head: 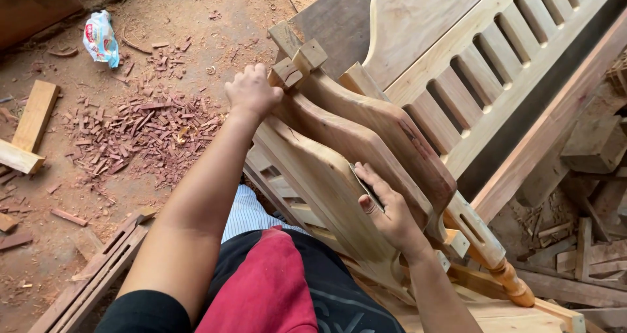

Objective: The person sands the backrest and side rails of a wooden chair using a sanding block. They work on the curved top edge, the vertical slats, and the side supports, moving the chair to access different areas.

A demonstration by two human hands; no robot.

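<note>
Several curved wooden furniture parts [356, 143] lean stacked on edge in front of me. My left hand [251, 91] grips the top end of one part near its square tenon [302, 62]. My right hand [385, 209] presses a thin dark flat piece [366, 186], likely sandpaper or a scraper, against the side of the nearest curved part. A turned leg end [516, 284] sticks out at the lower right.
A slatted wooden panel [496, 59] leans at the upper right. Reddish wood chips [137, 130] cover the dirt floor on the left, with offcuts [29, 127] and a crumpled plastic bag [100, 38]. More wood scraps [588, 241] lie at the right.
</note>
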